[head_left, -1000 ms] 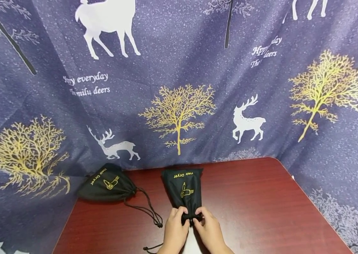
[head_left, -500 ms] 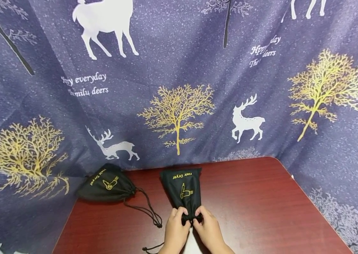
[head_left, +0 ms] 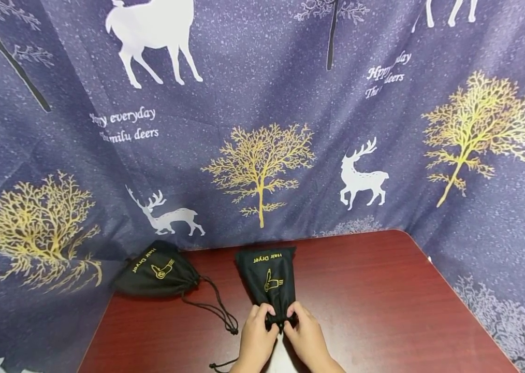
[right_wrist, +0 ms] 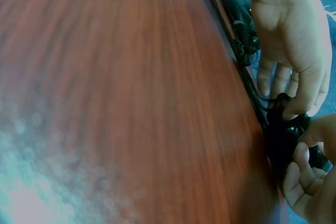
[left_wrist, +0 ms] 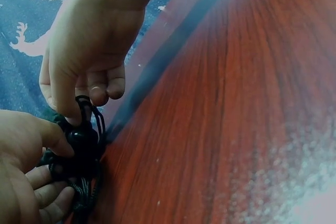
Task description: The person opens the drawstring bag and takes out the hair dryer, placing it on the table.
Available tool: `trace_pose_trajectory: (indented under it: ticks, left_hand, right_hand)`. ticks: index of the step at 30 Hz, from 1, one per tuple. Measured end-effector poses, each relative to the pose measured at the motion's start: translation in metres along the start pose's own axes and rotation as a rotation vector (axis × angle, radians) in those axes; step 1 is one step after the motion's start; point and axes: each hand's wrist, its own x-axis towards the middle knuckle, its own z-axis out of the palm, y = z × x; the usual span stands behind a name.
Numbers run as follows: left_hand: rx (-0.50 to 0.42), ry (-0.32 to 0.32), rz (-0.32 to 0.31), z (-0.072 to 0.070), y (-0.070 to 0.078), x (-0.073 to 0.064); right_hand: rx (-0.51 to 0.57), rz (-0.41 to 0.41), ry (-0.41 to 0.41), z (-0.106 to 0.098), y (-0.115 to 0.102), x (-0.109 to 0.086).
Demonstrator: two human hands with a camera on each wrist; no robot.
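A black drawstring bag (head_left: pixel 267 267) with yellow "Hair Dryer" lettering and a dryer drawing lies flat on the table, its gathered mouth towards me. My left hand (head_left: pixel 258 334) pinches the left side of that mouth between thumb and fingers. From the right, my right hand (head_left: pixel 306 334) grips the other side the same way, thumbs close together. Black cord (left_wrist: pixel 98 119) loops out beside the mouth in the left wrist view. The mouth's inside is hidden by fingers and bunched cloth.
A second, fuller black bag (head_left: pixel 155 272) lies at the table's back left, its drawn cord (head_left: pixel 218 308) trailing towards the middle. The dark red wooden table (head_left: pixel 365 290) meets a purple-blue cloth backdrop (head_left: pixel 262 103) printed with deer and trees. Light glares off the near tabletop.
Both hands keep hold of the bag mouth, with barely any finger movement. The head view has shifted slightly.
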Motion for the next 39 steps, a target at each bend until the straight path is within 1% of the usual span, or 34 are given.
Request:
trace_pose_trajectory:
  ticks: [6, 14, 18, 27, 39]
  left_hand:
    - [0.003, -0.033, -0.034, 0.0011, -0.0027, 0.0006]
    - [0.003, -0.049, -0.037, 0.0011, -0.0043, 0.0015]
    - [0.001, -0.053, -0.046, 0.0010, -0.0038, 0.0021]
    - [0.002, -0.059, -0.045, 0.0018, -0.0054, 0.0021]
    - [-0.002, -0.066, -0.043, 0.0011, -0.0060, 0.0029]
  right_hand:
    - [0.000, -0.002, 0.006, -0.0001, 0.0002, -0.0007]
    - [-0.020, -0.015, -0.006, -0.0010, 0.0016, 0.0008]
    - [-0.017, -0.017, -0.026, -0.0030, 0.0013, 0.0015]
    - [-0.006, -0.008, -0.076, -0.0053, 0.0041, 0.0022]
    - [-0.004, -0.011, -0.105, -0.0080, 0.0062, 0.0046]
